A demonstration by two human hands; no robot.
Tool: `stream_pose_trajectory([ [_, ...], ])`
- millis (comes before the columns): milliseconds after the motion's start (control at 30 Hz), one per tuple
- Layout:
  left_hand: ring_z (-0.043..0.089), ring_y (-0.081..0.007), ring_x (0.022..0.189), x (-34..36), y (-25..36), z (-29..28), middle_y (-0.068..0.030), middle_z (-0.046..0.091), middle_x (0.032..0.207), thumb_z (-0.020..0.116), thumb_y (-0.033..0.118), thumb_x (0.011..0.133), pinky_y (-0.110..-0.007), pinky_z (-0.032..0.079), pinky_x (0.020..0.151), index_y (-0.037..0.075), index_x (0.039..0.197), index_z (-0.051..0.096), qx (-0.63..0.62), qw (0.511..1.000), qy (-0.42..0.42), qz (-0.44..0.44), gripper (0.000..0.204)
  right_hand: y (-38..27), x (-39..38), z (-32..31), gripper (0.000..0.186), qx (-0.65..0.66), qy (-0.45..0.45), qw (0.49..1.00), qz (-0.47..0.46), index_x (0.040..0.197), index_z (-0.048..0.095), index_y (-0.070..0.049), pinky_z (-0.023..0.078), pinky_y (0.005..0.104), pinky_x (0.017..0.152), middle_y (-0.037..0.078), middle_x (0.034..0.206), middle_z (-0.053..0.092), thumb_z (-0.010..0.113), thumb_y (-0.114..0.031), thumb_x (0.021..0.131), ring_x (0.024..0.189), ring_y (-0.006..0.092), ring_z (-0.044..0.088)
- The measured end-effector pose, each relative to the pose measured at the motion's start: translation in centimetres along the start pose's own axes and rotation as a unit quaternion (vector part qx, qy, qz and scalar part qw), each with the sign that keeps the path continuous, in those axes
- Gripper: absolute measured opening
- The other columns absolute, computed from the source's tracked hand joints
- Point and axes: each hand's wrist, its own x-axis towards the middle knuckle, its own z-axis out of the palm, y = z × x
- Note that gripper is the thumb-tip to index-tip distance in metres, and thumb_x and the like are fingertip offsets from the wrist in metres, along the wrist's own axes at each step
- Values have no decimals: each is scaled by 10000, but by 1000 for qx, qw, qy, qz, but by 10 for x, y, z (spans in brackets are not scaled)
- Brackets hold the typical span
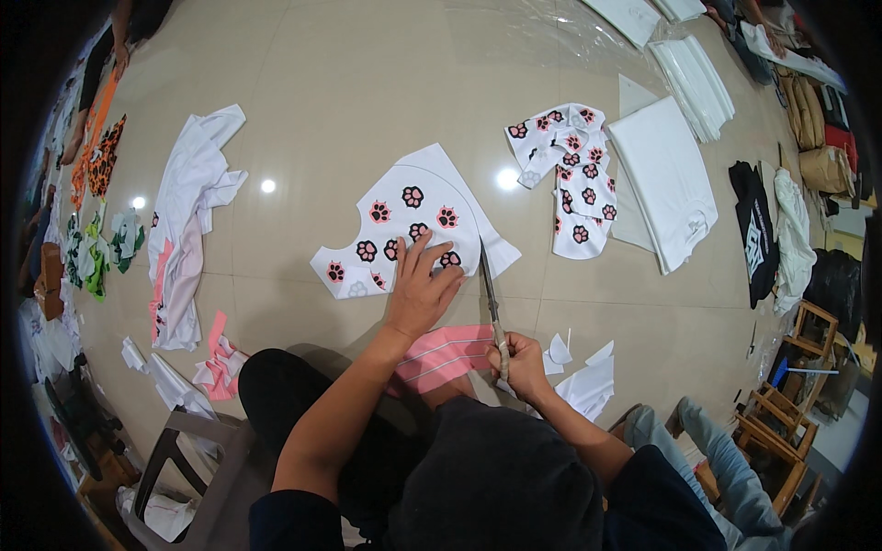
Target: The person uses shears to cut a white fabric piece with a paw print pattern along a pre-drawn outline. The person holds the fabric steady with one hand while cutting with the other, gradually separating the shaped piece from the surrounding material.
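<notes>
A white fabric piece printed with pink-and-black paw marks lies flat on the floor in front of me, a curved line running near its upper right edge. My left hand rests on its lower part with fingers spread, pressing it down and holding nothing. In my right hand is a pair of scissors, its wrapped handles gripped by my fingers. The blades point away from me and meet the fabric's right side, along a white strip. Beneath my wrists lies pink striped fabric.
More paw-print pieces lie to the right, beside a stack of white fabric. White and pink cloth lies at left. White scraps sit near my right arm. A grey plastic chair stands lower left; another person's legs are lower right.
</notes>
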Motion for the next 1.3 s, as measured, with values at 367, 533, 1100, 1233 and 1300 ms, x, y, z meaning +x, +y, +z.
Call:
stream_pose_trajectory([
  [367,441,-396,1433,-1,0,-3,-64,603,1351,785,215,885,-729,229,1197,160,990,733,-5,1000,-7,3,129,-8,0,2,170,1,2,1000,-1,858,669,-38,438,250,482,-5,670,636,790,-146,908,531,64,570],
  [533,442,-402,1430,-1,0,-4,-68,607,1350,790,218,881,-733,236,1192,153,992,732,-9,1000,-7,11,141,-10,6,2,177,23,-15,999,-18,856,655,-47,439,249,484,-5,662,628,786,-151,914,532,60,564],
  [1100,441,-400,1432,-1,0,-4,-69,608,1352,787,219,885,-731,233,1197,152,994,741,-13,1000,-12,7,136,-10,10,-2,197,33,-16,999,-15,821,635,-52,432,239,484,-7,670,630,795,-122,914,530,54,550],
  [1233,445,-396,1431,-1,0,-5,-68,609,1353,786,218,887,-730,234,1197,154,987,741,-16,1000,-11,6,128,-10,9,-3,198,29,-16,999,-9,818,631,-48,440,248,484,1,660,628,793,-111,913,528,62,562],
  [1300,446,-396,1431,-1,0,-5,-67,610,1352,786,217,887,-730,236,1196,154,983,741,-15,1000,-10,6,123,-10,9,-4,202,25,-17,1000,-10,815,628,-48,442,251,483,1,658,628,790,-115,915,529,64,568],
])
